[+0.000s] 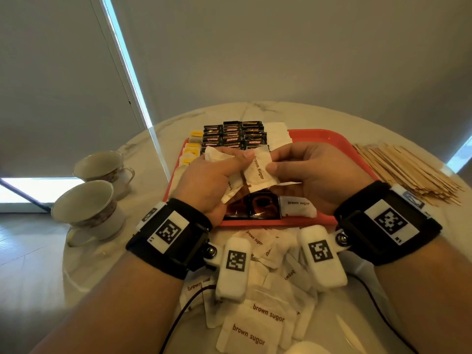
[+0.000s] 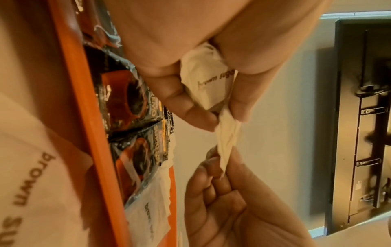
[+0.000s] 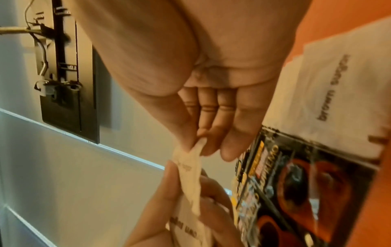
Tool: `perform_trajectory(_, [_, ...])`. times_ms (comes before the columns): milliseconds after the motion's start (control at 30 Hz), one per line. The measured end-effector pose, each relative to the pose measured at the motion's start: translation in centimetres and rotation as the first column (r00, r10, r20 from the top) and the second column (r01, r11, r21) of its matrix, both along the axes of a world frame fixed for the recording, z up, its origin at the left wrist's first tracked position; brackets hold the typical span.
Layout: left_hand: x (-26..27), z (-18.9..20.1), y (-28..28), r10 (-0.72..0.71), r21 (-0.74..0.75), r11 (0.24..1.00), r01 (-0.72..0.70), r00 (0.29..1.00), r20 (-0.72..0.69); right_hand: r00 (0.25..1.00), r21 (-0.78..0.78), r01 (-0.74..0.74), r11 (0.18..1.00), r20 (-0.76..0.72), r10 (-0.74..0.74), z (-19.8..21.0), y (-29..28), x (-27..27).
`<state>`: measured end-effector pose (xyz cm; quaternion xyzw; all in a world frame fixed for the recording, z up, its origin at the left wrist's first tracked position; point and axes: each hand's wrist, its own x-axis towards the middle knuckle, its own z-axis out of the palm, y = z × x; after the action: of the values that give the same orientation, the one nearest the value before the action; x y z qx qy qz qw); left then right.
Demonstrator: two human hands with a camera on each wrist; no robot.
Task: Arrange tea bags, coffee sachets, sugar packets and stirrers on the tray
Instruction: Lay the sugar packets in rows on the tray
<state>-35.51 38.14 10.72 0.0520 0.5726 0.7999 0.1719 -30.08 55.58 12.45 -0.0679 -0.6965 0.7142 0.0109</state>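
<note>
In the head view, both hands met above the red tray [image 1: 329, 135] at frame centre. The left hand [image 1: 212, 180] was curled round a bunch of white packets [image 1: 217, 155]. The right hand [image 1: 309, 172] pinched the right edge of one sugar packet [image 1: 258, 169], whose long axis ran up and down the frame, its "brown sugar" print reading sideways. Coffee sachets [image 1: 235, 134] lay in rows at the tray's far left, stirrers [image 1: 408, 172] in a heap on the counter [image 1: 281, 111] at right, loose packets [image 1: 255, 325] at bottom centre, two cups [image 1: 86, 208] at left.

The left wrist view alone showed the left fingers [image 2: 182, 107] clamping a crumpled packet [image 2: 209, 83], its twisted tail pointing down the frame into the right hand [image 2: 224, 197].

The right wrist view showed the right fingertips [image 3: 228, 147] nipping a corner of the packet [image 3: 190, 175], its length running down towards the left hand [image 3: 169, 217].
</note>
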Motion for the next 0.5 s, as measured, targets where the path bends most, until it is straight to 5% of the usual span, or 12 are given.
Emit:
perform_trajectory(267, [-0.3, 0.0, -0.2, 0.026, -0.048, 0.999, -0.024, 0.999, 0.040, 0.979, 0.240, 0.170, 0.956, 0.068, -0.191, -0.4, 2.3, 0.5])
perform_trajectory(500, [-0.8, 0.0, -0.6, 0.058, -0.016, 0.998, -0.058, 0.996, 0.068, 0.940, 0.598, 0.048, 0.800, 0.244, -0.238, -0.8, 3.2, 0.6])
